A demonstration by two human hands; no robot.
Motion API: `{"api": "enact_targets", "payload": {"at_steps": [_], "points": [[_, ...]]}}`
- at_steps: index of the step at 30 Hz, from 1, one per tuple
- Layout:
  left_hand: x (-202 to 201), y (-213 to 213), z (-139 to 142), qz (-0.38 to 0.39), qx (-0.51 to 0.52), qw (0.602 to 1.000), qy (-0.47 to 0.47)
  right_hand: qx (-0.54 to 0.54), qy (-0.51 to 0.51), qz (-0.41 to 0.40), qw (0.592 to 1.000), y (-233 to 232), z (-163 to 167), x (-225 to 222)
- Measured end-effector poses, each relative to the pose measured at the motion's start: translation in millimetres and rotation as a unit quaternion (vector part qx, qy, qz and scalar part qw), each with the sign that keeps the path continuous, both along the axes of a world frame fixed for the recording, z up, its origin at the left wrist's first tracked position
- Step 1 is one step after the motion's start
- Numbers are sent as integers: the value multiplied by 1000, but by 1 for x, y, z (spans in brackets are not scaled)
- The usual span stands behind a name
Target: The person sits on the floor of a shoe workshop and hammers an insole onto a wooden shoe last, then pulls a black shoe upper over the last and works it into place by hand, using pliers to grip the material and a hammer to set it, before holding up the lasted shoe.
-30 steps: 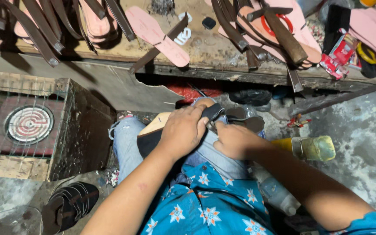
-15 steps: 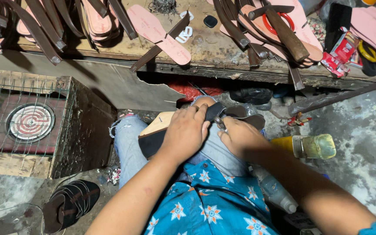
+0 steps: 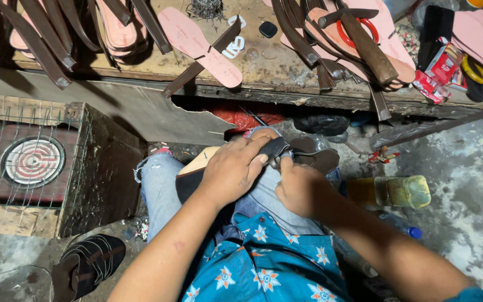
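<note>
A dark sandal point(image 3: 303, 156) lies across the person's lap on blue jeans point(image 3: 157, 190), near the middle of the head view. Its long axis runs roughly from 8 o'clock to 2 o'clock: the pale insole end shows at the lower left beneath the palm, and the dark rounded end points toward 2 o'clock, just under the edge of the counter point(image 3: 264, 67). The left hand point(image 3: 233, 170) presses down over the middle of the sandal, fingers curled around a dark strap point(image 3: 275, 146) and closed on it. The right hand point(image 3: 297, 187) sits just beside it at 4 o'clock, knuckles up, fingers bent tightly at the strap's base; what it pinches is hidden by the fingers. The two hands touch or nearly touch at the strap.

Along the counter at 12 o'clock lie pink insoles point(image 3: 197, 45), brown straps point(image 3: 40, 45) and a hammer point(image 3: 364, 45) resting on more insoles. At 9 o'clock a round heating coil point(image 3: 32, 162) sits inside a wire-caged box. At 3 o'clock a yellowish bottle point(image 3: 398, 191) lies on its side on the floor. At 7 o'clock a finished black sandal point(image 3: 88, 265) rests on the floor beside the floral blue shirt point(image 3: 264, 268).
</note>
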State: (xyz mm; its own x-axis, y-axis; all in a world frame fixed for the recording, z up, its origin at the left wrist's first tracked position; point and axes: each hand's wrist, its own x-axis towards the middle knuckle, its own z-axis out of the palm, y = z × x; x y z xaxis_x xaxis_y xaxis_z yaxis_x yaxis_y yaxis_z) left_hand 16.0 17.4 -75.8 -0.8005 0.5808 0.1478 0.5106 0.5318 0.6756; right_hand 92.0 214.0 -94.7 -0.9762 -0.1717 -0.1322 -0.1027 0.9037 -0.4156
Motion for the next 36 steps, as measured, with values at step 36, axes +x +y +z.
{"api": "enact_targets", "payload": {"at_steps": [36], "points": [[-1,20,-8,23,-23,999,22,62,-5,-3,998,11,-8,-8]]}}
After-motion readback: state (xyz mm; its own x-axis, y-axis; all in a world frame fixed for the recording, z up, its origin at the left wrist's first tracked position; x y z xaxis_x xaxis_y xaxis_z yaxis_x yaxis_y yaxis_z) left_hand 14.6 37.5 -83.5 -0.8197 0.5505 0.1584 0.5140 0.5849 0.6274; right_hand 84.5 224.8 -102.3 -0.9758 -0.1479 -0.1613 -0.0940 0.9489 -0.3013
